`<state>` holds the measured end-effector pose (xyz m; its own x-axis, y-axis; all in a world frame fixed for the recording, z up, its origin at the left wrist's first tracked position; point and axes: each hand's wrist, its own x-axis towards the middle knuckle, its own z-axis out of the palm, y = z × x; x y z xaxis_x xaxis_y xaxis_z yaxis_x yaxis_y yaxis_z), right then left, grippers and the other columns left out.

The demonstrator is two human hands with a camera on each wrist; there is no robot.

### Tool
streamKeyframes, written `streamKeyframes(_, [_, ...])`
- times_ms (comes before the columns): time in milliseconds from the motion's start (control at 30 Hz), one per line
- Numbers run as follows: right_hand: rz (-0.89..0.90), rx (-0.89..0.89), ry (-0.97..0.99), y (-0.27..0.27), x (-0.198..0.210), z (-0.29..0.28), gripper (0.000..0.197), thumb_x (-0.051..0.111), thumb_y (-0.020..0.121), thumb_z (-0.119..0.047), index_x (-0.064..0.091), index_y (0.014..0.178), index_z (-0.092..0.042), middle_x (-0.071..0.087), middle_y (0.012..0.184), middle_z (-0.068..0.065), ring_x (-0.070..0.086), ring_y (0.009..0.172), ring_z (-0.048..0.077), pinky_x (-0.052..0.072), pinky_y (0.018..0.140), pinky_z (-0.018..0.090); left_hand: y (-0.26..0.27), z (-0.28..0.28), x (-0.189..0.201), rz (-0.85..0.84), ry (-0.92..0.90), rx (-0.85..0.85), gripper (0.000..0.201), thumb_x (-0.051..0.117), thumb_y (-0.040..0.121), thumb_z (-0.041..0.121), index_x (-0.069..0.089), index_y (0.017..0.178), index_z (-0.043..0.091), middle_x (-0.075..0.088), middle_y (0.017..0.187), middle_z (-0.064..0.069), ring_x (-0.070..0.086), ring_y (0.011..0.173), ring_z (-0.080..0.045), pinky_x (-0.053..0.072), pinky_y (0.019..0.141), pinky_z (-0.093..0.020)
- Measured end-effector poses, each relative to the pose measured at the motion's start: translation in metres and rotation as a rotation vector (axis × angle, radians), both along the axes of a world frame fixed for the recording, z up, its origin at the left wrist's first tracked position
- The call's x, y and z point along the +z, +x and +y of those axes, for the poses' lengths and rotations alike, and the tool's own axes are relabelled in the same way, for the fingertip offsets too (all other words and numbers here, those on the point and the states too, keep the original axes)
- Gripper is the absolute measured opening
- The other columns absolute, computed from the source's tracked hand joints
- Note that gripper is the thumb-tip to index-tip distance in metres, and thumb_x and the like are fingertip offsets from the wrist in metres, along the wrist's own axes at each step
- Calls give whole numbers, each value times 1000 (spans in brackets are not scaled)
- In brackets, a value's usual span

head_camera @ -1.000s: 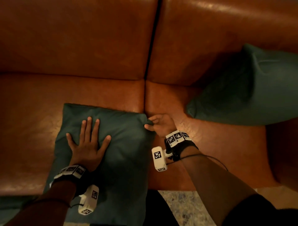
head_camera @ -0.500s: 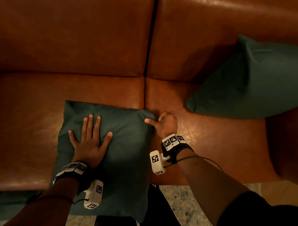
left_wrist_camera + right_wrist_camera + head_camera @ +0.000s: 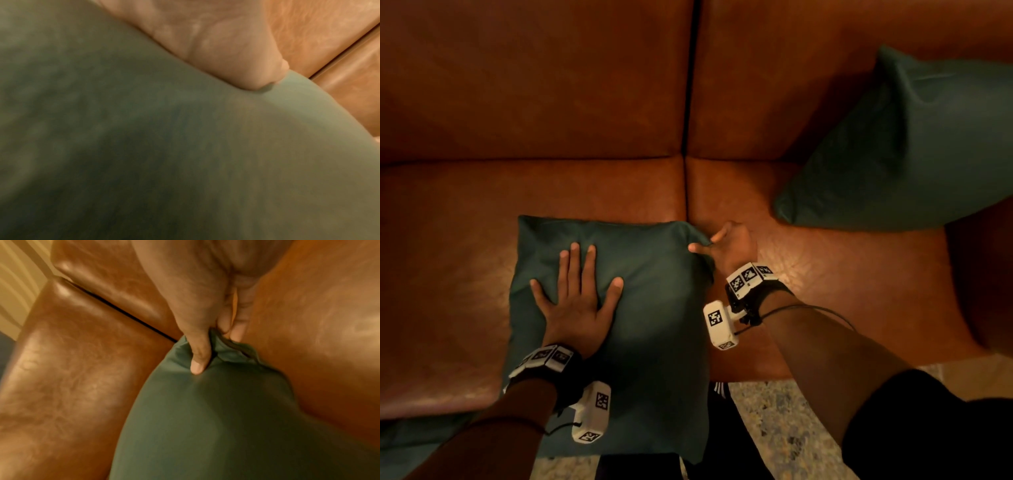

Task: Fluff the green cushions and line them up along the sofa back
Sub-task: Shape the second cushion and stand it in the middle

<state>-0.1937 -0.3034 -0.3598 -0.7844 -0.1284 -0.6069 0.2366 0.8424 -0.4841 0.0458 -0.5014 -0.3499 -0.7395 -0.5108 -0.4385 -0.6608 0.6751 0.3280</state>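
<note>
A brown leather sofa [image 3: 602,192] carries one green cushion [image 3: 654,308] flat on its left seat, overhanging the front edge, and a second cushion [image 3: 914,144] leaning against the back at right.

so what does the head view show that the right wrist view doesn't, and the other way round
Only the head view shows the left hand pressed flat on the flat cushion, the second cushion leaning against the sofa back, and the patterned floor.

Only the right wrist view shows the grip up close: thumb on top, fingers tucked behind the bunched corner, plus a pale striped surface beyond the sofa.

Both show the right hand pinching that cushion's far right corner on the brown leather seat.
</note>
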Motion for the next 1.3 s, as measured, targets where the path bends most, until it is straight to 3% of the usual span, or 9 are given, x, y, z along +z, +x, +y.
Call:
streamKeyframes(100, [-25, -38, -86, 9, -10, -5, 57, 102, 66, -34, 47, 83, -30, 68, 90, -2, 66, 86, 20, 52, 71, 27, 1, -2, -2, -6, 2, -7, 81, 11, 100, 78, -9, 170, 43, -21, 177, 17, -22, 162, -3, -15, 126, -69])
streamKeyframes(267, [-71, 21, -373, 1, 3, 9, 39, 78, 96, -12, 67, 134, -5, 74, 129, 14, 70, 118, 21, 52, 112, 40, 1, -2, -5, 4, 20, -14, 81, 10, 101, 79, -10, 170, 42, -22, 177, 16, -23, 162, -4, -14, 125, -70])
streamKeyframes(467, [-30, -124, -295, -20, -1, 15, 30, 97, 75, -22, 69, 83, -25, 74, 79, -11, 69, 70, -6, 54, 72, 11, 6, -11, -5, 19, 55, -9, 80, 12, 100, 79, -10, 170, 45, -20, 178, 17, -22, 162, -2, -14, 126, -70])
streamKeyframes(633, [-192, -139, -507, -10, -5, 30, 29, 81, 90, -29, 78, 118, -21, 77, 112, -4, 73, 96, 4, 56, 76, 23, 7, -17, -9, 26, 74, -13, 81, 13, 101, 78, -10, 170, 43, -22, 177, 19, -21, 162, -2, -15, 125, -70])
streamKeyframes(767, [-377, 32, -595, 2, -7, 30, 51, 41, 109, 11, 43, 156, -6, 61, 142, 5, 67, 119, 0, 57, 95, 22, 10, -21, -12, 50, 88, -8, 80, 14, 101, 77, -6, 171, 42, -18, 178, 18, -20, 162, -2, -15, 125, -70])
streamKeyframes(1000, [-196, -58, -528, 7, -23, 16, 30, 67, 93, 12, 70, 90, -17, 78, 83, -10, 70, 82, 4, 54, 87, 26, 17, -36, -12, 56, 151, -12, 78, 14, 102, 74, -3, 171, 42, -18, 177, 23, -19, 162, 1, -17, 125, -68])
streamKeyframes(1100, [-88, -250, -470, 26, -30, 9, 32, 75, 88, 6, 74, 78, -25, 77, 82, -1, 70, 83, 20, 58, 89, 44, 12, -33, -12, 44, 144, -2, 78, 15, 102, 75, -3, 171, 42, -18, 177, 22, -19, 162, 1, -17, 125, -69])
streamKeyframes(1233, [-182, -505, -547, 39, -23, -3, 34, 76, 87, 12, 58, 74, -13, 70, 64, -2, 72, 64, 12, 65, 68, 28, 14, -36, -13, 47, 146, -4, 79, 15, 101, 73, 0, 171, 41, -17, 177, 22, -18, 162, 1, -16, 125, -68])
streamKeyframes(1300, [-222, -521, -550, 41, -18, 1, 39, 84, 88, -3, 49, 74, -15, 59, 64, 3, 69, 67, 16, 67, 73, 36, 19, -42, -14, 58, 156, -3, 78, 16, 102, 71, 2, 172, 39, -15, 177, 23, -17, 162, 2, -16, 126, -67])
